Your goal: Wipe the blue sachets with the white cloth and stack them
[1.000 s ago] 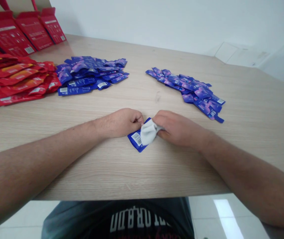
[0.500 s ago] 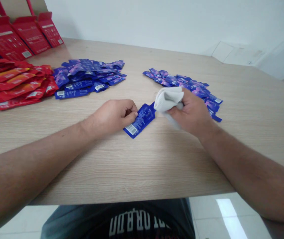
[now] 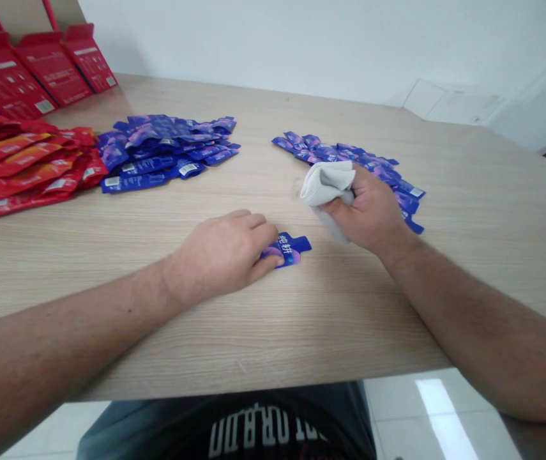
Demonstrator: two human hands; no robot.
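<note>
The blue packet (image 3: 292,248), mid-table (image 3: 263,332), looks light, soft and slick; its long edges seem the best place to hold. My left hand (image 3: 227,251) grasps its left end, fingers and thumb curled in. My right hand (image 3: 374,207) clutches a folded cloth (image 3: 326,181), farther right.

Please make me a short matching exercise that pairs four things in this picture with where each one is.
Things:
1. white cloth
2. single blue packet
3. red packets
4. red boxes

Places:
A. heaped at the picture's left, next to a blue pile
B. partly covered by the left hand
C. standing in a row at the picture's upper left
D. gripped in the right hand

Pairs: 1-D, 2-B, 3-A, 4-C
</note>
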